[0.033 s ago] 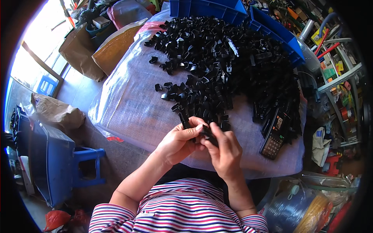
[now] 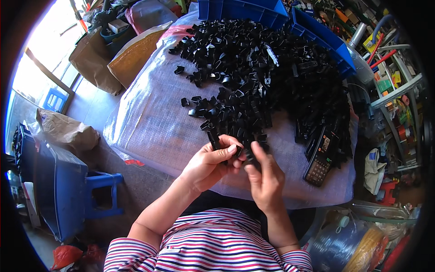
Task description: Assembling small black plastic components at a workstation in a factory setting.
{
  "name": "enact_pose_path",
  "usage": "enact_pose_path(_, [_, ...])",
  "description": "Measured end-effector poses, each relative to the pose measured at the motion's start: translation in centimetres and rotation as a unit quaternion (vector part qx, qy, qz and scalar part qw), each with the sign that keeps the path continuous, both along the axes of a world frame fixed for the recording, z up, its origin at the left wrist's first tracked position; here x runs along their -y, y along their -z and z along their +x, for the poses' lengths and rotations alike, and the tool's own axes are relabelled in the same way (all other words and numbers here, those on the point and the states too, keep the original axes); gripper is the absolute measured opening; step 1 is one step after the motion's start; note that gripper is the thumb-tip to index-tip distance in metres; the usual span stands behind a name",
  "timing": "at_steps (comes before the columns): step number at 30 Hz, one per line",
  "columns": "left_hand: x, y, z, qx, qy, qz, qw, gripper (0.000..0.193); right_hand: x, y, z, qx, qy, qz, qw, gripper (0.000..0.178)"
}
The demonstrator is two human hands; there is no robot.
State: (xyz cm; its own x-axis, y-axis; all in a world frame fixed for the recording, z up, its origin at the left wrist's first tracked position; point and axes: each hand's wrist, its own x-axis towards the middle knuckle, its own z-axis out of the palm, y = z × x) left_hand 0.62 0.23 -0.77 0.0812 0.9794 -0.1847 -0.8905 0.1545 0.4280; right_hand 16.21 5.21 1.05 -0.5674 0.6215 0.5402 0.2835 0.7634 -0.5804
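Small black plastic parts lie in a large heap on a white woven sheet. At the near edge of the heap, my left hand pinches a small black plastic part between thumb and fingers. Its exact shape is partly covered by the fingertips. Just to the right, my right hand has thumb and forefinger apart, slightly blurred, with its other fingers partly hidden. A dark piece shows in the gap between the hands; I cannot tell whether it is joined to the held part.
A black calculator rests right of my hands. Blue bins stand behind the heap. On the left are a blue stool, a large blue container and paper sacks. A cluttered rack stands at the right.
My right hand has drawn slightly away to the right, and its thumb and forefinger have spread. My left hand stays in place with the black part.
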Motion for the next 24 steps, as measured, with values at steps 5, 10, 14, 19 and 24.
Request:
enact_pose_path(5, [-0.4,0.1,-0.4,-0.130,-0.068,0.028,0.989,0.013,1.4,-2.3,1.9,-0.010,0.010,-0.241,0.970,0.023])
enact_pose_path(10, [-0.2,-0.7,0.3,-0.317,-0.114,0.057,0.940,0.011,1.4,-2.1,2.1,-0.025,-0.010,-0.282,0.959,0.023])
enact_pose_path(14, [-0.1,-0.6,0.0,-0.412,-0.127,0.107,0.896,0.009,0.9,-2.1,2.2,-0.013,-0.021,-0.320,0.947,0.021])
enact_pose_path(19, [-0.1,-1.0,0.3,-0.550,-0.148,0.167,0.805,0.008,1.1,-1.0,1.4,-0.025,-0.011,-0.316,0.948,0.017])
enact_pose_path(24, [0.3,-0.9,2.3,-0.427,-0.190,0.068,0.881,0.029,1.6,0.3,-1.6,-0.129,0.010,-0.248,0.960,0.015])
